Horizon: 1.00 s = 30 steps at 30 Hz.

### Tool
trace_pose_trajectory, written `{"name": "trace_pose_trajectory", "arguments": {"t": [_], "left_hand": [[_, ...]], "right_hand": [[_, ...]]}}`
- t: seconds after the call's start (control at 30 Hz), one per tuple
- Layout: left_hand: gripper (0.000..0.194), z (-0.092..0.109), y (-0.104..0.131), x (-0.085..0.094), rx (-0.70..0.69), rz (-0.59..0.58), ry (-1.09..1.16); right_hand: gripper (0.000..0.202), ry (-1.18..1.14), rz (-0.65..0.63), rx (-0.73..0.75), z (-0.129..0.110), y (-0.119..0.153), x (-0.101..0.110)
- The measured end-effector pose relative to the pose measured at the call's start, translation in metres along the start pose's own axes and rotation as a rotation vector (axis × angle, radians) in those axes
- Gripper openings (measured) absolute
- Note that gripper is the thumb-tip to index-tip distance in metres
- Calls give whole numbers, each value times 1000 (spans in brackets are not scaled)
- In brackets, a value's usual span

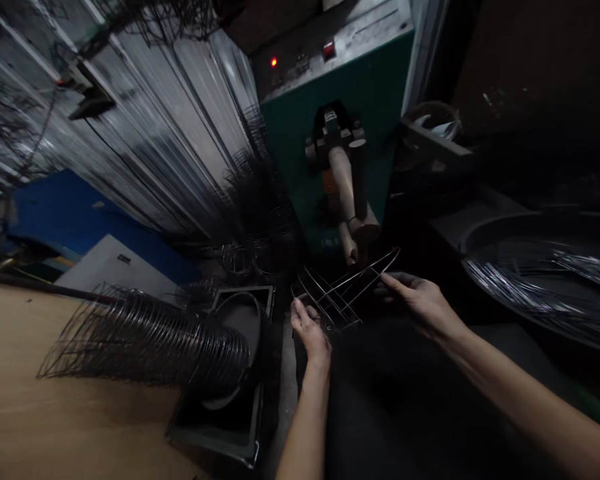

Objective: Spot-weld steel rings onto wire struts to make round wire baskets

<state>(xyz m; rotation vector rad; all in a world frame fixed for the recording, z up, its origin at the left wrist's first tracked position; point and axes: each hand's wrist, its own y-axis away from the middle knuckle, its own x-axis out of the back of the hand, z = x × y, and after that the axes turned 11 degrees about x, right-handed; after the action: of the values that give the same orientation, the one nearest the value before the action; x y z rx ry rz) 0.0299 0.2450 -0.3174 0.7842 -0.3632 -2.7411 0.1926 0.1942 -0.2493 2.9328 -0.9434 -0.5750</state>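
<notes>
Shows a frame (pixel 336 293) of thin metal wire held between two bare hands, low before a green machine (pixel 290 140), close by the tip of its lower rod (pixel 348 243); cannot tell whether touching it. Pinches the left edge between thumb and fingers of the left hand (pixel 311 330); pinches the right end with the right hand (pixel 423 299), lower fingers lost in shadow. Looks light and fairly stiff, likely to flex slightly rather than snap. Probably feels smooth and a little slick, perhaps sharp at wire ends. Best to grasp by the outer wires at opposite sides, fingertips clear of the rod. At left, includes a stack (pixel 180 340) of curved wire pieces; at right, loose wires (pixel 510 293).
</notes>
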Motion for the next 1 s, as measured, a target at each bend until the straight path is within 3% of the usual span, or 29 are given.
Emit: {"name": "trace_pose_trajectory", "arguments": {"t": [0.17,0.37,0.6,1.0], "left_hand": [[55,-3,-8,3,56,14,24],[55,1,-8,1,-29,-18,-56],[52,4,-10,1,-57,-34,-81],[50,19,-8,-9,34,-2,-78]], "right_hand": [[13,-51,-2,-78,-6,3,-5],[2,-20,-1,-173,-8,1,-3],[7,-13,21,-178,-10,1,-10],[15,-57,42,-247,-21,-3,-20]]}}
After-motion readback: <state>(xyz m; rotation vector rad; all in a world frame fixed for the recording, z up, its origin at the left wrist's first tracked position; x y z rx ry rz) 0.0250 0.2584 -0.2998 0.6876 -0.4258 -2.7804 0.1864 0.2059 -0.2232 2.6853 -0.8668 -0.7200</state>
